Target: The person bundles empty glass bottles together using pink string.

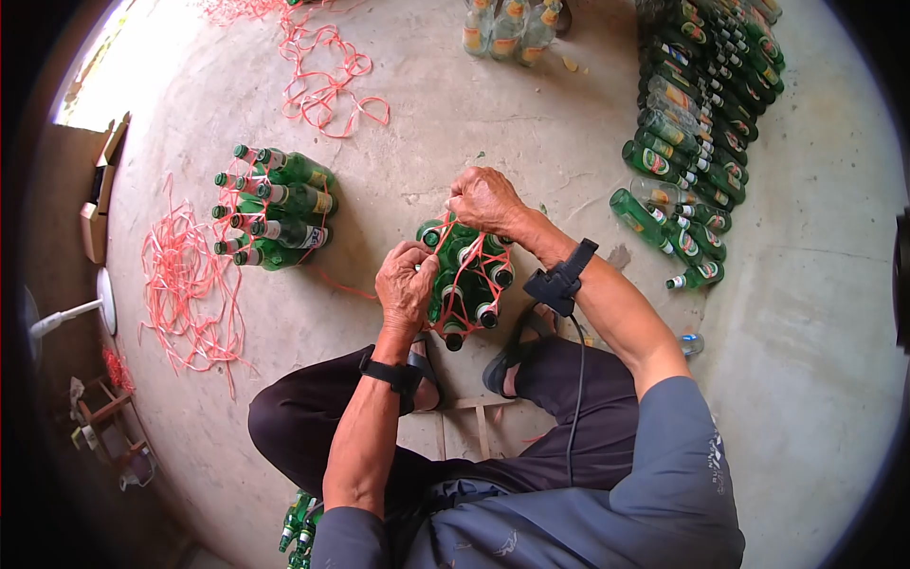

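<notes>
A cluster of upright green glass bottles stands on the floor between my feet, with pink plastic string laced around and across the necks. My left hand is closed at the left side of the cluster, its fingertips pinching the string by a bottle neck. Over the far edge, my right hand is curled tight, with string running from beneath it to the bottles. Its fingertips are partly hidden. Both wrists wear black straps, and a cable hangs from the right one.
Another string-tied bundle of green bottles stands to the left, beside a tangled pile of pink string. More string lies farther off. Clear bottles stand at the top; many bottles lie in rows at right.
</notes>
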Available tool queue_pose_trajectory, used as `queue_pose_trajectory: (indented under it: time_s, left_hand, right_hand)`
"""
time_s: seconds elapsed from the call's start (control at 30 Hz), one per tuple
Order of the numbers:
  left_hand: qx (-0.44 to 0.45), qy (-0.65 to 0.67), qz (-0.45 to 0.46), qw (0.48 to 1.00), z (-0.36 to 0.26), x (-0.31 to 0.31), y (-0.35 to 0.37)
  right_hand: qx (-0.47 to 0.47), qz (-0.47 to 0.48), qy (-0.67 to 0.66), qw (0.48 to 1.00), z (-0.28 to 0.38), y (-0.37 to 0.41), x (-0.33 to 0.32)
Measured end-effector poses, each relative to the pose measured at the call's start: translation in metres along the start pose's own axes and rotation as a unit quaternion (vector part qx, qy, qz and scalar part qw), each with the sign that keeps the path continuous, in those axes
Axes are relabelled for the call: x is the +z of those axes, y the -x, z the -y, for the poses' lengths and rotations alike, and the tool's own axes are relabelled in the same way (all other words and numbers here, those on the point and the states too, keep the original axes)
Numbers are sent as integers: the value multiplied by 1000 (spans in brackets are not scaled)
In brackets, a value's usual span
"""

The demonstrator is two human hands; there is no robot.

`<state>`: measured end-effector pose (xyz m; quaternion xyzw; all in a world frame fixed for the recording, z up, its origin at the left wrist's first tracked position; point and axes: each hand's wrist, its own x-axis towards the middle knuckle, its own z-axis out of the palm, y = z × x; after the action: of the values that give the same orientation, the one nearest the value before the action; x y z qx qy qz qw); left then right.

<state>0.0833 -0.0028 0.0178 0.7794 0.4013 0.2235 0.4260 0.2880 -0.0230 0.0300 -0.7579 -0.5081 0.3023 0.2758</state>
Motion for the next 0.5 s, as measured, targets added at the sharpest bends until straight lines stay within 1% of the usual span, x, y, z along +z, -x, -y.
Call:
queue_pose_trajectory:
  time_s: [0.03,0.07,0.13,0.17,0.23,0.3,0.37,0.43,0.47,0.5]
  left_hand:
    - [-22,18,13,1000,2,0,0]
    - [-23,18,13,999,4,1,0]
    - [-53,56,14,997,6,1,0]
    - [-53,56,14,997,6,1,0]
    - [-53,8,14,998,5,1,2]
    - [-51,8,11,999,6,2,3]
    - [-48,7,7,999,9,2,4]
    - [-162,147,26,975,11,1,3]
    - [-162,147,27,975,12,2,3]
    - [-140,166,24,976,12,1,2]
  right_hand:
    - [1,0,0,1000,-1,0,0]
    - [8,7,9,1000,-3,-1,0]
    - [14,15,17,1000,-3,0,0]
    - [16,19,19,1000,-3,0,-1]
    - [18,22,20,999,-5,0,0]
    - [10,-18,35,999,-6,1,3]
    - [14,-29,40,999,-7,1,6]
    - [20,-41,46,998,-10,2,7]
    - [17,-52,40,998,-11,2,8]
    - [14,-64,33,997,-11,3,8]
